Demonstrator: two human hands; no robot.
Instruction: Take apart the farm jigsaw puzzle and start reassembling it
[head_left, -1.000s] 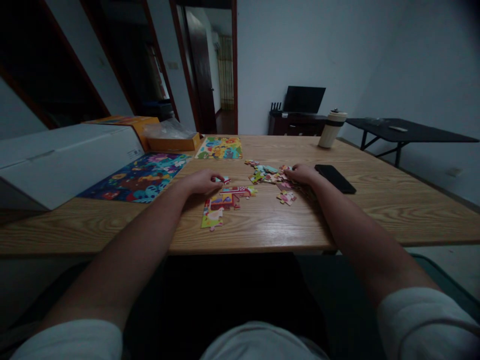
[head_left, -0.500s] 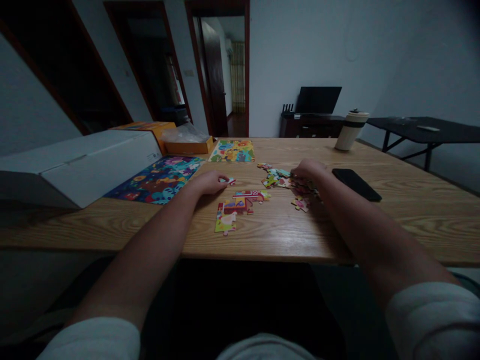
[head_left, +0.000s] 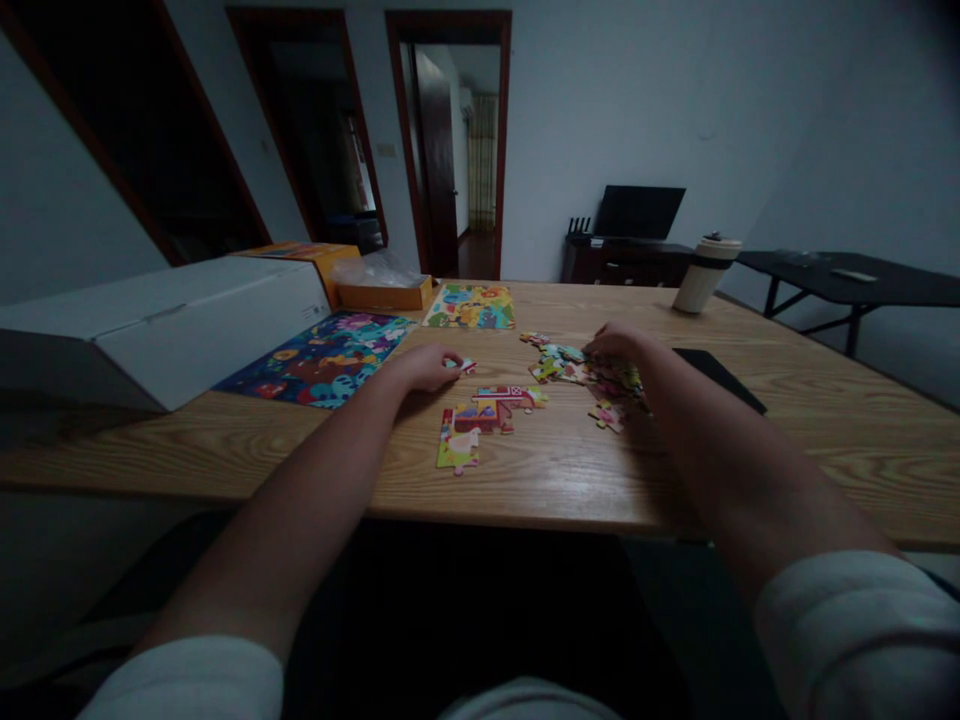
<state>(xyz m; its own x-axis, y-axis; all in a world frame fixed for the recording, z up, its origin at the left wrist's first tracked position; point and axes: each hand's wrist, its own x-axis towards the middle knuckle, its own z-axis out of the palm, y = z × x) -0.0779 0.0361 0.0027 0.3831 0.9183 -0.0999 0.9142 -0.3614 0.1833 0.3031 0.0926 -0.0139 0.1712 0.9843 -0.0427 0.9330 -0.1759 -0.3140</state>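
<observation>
My left hand (head_left: 429, 368) pinches a small red and white puzzle piece (head_left: 468, 367) just above the joined part of the puzzle (head_left: 480, 416). That joined part shows red barn-like shapes and a pale animal on green at its lower left. On the right, my right hand (head_left: 616, 342) reaches down into a heap of loose puzzle pieces (head_left: 561, 364); its fingertips are mostly hidden, so what they touch is unclear. A pinkish loose piece (head_left: 606, 415) lies at the heap's near side.
A yellow picture sheet (head_left: 471, 305) and a dark blue picture sheet (head_left: 322, 360) lie beyond and left. A long white box (head_left: 225, 320) and an orange tray (head_left: 386, 296) with clear plastic stand at left. At right are a black phone-like slab (head_left: 724, 378) and a tumbler (head_left: 703, 275).
The view has shifted slightly, so everything sits a little lower and further right. My left hand keeps its piece, and my right hand stays at the heap with only a slight movement.
</observation>
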